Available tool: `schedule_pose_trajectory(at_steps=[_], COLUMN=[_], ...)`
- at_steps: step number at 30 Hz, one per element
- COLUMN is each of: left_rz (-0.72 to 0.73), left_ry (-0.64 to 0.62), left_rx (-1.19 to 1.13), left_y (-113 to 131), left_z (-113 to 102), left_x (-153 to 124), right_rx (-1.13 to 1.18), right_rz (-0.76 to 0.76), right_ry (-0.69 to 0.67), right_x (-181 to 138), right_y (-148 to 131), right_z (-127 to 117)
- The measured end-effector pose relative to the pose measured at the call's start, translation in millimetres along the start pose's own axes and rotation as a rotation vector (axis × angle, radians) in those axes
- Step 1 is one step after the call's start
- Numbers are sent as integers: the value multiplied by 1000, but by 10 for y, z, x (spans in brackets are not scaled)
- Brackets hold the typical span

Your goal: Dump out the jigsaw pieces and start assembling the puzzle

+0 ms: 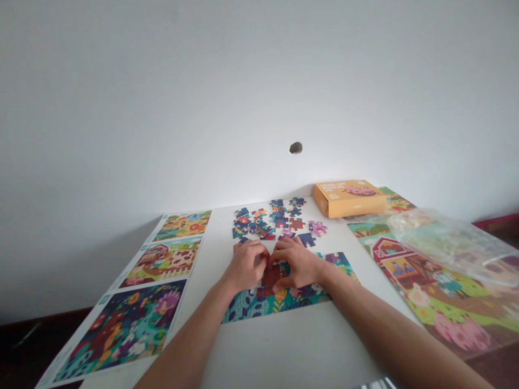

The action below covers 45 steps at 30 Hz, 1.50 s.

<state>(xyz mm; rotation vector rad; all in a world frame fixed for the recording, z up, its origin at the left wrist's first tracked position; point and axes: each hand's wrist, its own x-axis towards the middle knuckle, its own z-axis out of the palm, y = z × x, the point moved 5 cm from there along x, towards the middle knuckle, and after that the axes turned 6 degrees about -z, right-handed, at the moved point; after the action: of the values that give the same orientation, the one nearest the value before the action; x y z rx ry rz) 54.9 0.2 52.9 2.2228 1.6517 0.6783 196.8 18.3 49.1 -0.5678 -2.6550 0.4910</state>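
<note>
My left hand and my right hand meet over a partly assembled jigsaw puzzle in the middle of the table. The fingers of both are bent and closed around a brown puzzle piece at the puzzle's upper edge. My right thumb rests lower down on the brown part. The fingers partly cover the piece, so its outline is hard to see. Just beyond my hands lie several loose puzzle pieces, among them a purple piece and a dark blue one.
A picture sheet with three scenes lies at the left. At the back right stands a yellow puzzle box. A farm-scene poster covers the right side, with a clear plastic bag on it. Behind the table rises a white wall.
</note>
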Motion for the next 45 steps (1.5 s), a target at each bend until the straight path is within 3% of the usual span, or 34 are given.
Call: schedule_pose_trajectory(at_steps=[13,28,33,38,42,45], left_rz=[-3,-108,-59,-10,30,-2], left_ry=[7,88,220,205,156,189], left_rx=[-46,-204,-247,-159,-92,-69], left_y=[-32,-123,-107,-57,-49,-111], left_z=[2,-33,-151,-117,-24,-25], left_x=[16,33,26,20,40,58], right_rx=[-30,51,-37,-61,-33,-40], right_rz=[-13,-54,75,254,289,375], right_ry=[33,108,295,464,497,503], right_x=[3,25,14,-20,-24,-51], right_y=[-38,-71,57,215,227,275], right_z=[-29,-54,-99,-160,-165,-181])
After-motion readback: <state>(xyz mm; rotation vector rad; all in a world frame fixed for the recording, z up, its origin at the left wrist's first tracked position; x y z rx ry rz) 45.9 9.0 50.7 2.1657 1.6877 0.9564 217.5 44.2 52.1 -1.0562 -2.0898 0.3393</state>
